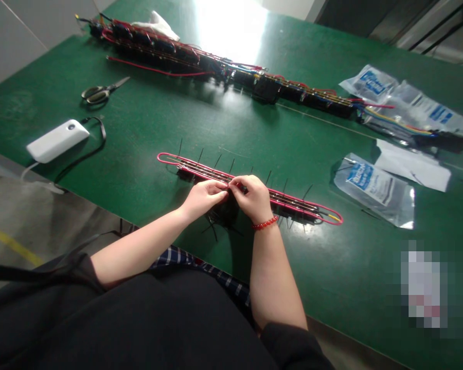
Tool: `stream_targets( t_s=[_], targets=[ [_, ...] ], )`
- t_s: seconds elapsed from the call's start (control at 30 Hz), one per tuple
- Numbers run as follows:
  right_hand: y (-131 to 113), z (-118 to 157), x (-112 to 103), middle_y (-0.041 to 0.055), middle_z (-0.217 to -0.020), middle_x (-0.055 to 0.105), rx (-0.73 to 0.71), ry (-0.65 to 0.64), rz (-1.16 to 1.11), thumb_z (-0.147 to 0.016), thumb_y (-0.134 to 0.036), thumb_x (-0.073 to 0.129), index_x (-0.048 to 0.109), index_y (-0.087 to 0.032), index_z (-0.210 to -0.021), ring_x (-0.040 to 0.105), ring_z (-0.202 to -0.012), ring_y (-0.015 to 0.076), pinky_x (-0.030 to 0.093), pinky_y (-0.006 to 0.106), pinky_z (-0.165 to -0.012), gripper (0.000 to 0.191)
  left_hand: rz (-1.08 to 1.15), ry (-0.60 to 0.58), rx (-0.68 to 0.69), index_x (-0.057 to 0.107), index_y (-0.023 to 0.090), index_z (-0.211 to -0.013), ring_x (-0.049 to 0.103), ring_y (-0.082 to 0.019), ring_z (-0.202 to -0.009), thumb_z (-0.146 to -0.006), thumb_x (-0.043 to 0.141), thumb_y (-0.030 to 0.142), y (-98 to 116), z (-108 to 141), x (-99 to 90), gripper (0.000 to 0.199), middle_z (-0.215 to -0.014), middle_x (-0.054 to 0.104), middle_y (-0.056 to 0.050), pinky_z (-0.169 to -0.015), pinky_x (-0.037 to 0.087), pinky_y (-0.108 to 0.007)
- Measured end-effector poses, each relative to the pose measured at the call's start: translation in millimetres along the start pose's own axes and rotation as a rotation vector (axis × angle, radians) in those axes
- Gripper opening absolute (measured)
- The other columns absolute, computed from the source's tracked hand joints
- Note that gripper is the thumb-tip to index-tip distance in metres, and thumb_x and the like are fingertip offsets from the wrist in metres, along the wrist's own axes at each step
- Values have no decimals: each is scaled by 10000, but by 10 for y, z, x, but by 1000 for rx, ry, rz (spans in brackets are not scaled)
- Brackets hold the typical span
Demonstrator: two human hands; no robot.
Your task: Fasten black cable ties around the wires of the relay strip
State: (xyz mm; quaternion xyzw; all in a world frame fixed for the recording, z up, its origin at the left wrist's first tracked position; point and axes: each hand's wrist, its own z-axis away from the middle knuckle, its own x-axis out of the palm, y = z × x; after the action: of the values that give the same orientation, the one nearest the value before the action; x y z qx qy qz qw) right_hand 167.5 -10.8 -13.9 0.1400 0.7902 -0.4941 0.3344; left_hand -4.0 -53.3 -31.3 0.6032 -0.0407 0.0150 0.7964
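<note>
The left hand (203, 199) and right hand (251, 197) sit close together, pinched narrowly on the wire bundle (289, 202) at its middle, apparently keeping its strands straight and flat on the green workbench (324, 257).

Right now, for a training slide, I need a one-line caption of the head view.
Left hand and right hand pinch a red-looped wire harness on a green workbench.

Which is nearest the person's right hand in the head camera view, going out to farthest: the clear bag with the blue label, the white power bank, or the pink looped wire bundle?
1. Pink looped wire bundle: directly under the right hand.
2. Clear bag with the blue label: off to the hand's right.
3. White power bank: farthest, well off to the hand's left.
</note>
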Motion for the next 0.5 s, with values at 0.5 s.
stream_targets(
  t_s=[0.5],
  targets=[
    [32,8,20,58,-899,732,18,19,-5,-899,-224,575,678,-242,-863,649,-879,240,502,371,-810,110,-420,15,221,712,183,-953,682,-144,-666,-847,678,358,179,-97,4,208,-754,727,-16,-644,496,-227]
  ],
)
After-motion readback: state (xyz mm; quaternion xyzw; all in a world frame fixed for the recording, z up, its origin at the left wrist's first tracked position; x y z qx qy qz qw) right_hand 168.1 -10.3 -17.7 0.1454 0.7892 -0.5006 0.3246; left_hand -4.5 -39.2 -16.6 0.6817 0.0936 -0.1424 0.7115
